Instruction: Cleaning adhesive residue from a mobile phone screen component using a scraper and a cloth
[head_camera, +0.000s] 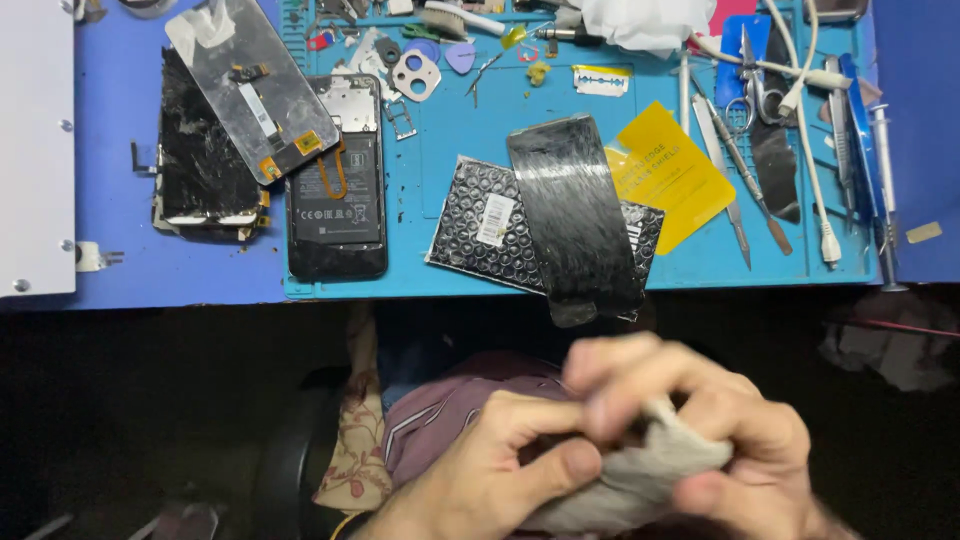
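Fingers (650, 375) of the right hand (700, 440) curled and pressed together over a pale grey cloth (650, 470), blurred, so exact contact hard to tell; thumb and fingers (520, 420) of the left hand (500, 470) closed on the same cloth from the other side, possibly with something small and dark wrapped inside, too hidden to name. Cloth held low, in front of the lap, below the table (130, 260) edge and well apart from the parts above. Likely soft, light and limp, easy to bunch, best gripped in folds rather than at one corner. Further out, on the teal work mat (450, 190): a black glossy screen panel (575, 210) lying tilted across a black bubble pouch (490, 225), a yellow card (665, 175) beside it, an opened phone (337, 190) with battery exposed, a cracked display (205, 150) under a grey backplate (250, 80), tweezers and scissors (755, 90) to the right.
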